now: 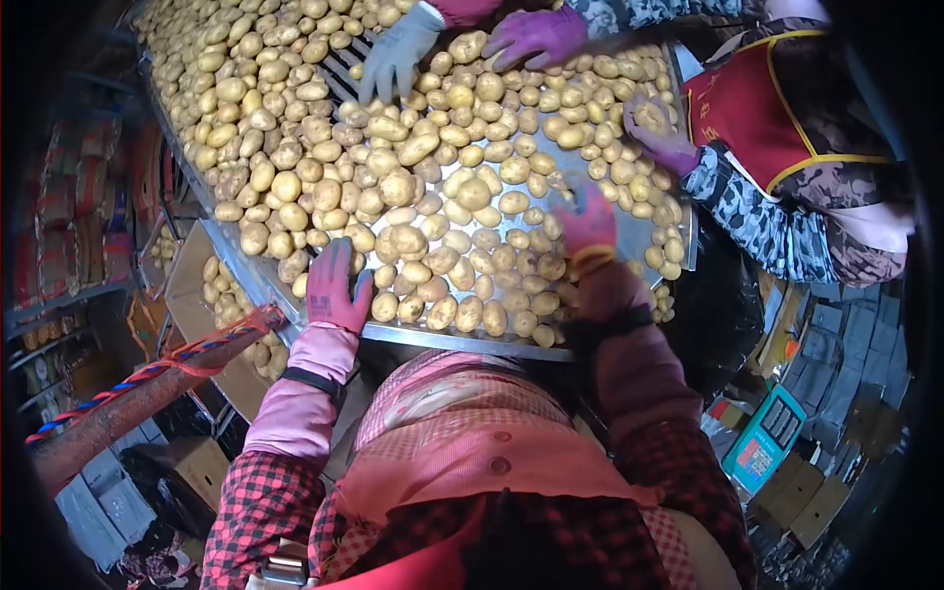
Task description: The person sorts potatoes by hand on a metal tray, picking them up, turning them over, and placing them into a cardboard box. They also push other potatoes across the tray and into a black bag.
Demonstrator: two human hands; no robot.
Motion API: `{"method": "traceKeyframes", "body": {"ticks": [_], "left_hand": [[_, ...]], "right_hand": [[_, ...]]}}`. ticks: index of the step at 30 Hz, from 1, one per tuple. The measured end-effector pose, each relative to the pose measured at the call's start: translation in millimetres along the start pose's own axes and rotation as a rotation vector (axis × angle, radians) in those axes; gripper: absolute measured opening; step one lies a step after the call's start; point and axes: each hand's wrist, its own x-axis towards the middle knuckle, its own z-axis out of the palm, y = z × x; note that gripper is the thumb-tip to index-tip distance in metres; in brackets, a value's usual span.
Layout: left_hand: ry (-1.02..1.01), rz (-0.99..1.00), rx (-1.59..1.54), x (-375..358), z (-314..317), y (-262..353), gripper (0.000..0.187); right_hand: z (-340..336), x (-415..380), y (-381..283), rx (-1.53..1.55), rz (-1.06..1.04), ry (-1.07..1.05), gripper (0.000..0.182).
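Many potatoes [396,187] cover a metal sorting table [462,341] in front of me, thickly at the left and more loosely in the middle, where bare sheet shows. My left hand [337,290], in a pink glove, rests at the table's near left edge against the potatoes, fingers extended and holding nothing visible. Farther right, my right hand [587,221] reaches over the loose potatoes in a pink glove. Its fingers are smeared by motion, so I cannot see whether a potato is in them.
Across the table, co-workers' gloved hands, one grey [398,54] and one purple [536,37], touch potatoes. Another purple-gloved hand [661,138] works at the right edge. A roped pole [147,393] and a cardboard box [202,280] of potatoes stand left. A teal scale [765,438] is lower right.
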Motion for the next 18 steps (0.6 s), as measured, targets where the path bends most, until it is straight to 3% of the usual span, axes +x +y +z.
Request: {"method": "traceKeyframes", "body": {"ticks": [3,6,14,17,18], "left_hand": [[0.0,0.007,0.0,2,0,-1,0.063],[-0.013,-0.01,-0.007,3,-1,1,0.063],[0.009,0.0,-0.003,-1,3,-3,0.063],[0.048,0.015,-0.005,-3,1,-2,0.06],[0.085,0.047,-0.018,-3,0,-1,0.06]], "right_hand": [[-14,45,-16,-0.604,0.136,-0.315,0.063],[17,63,-15,-0.856,0.142,-0.294,0.078],[23,78,-21,-0.954,0.217,-0.426,0.074],[6,62,-22,-0.865,0.095,-0.329,0.075],[9,48,-20,-0.684,0.099,-0.218,0.073]]}}
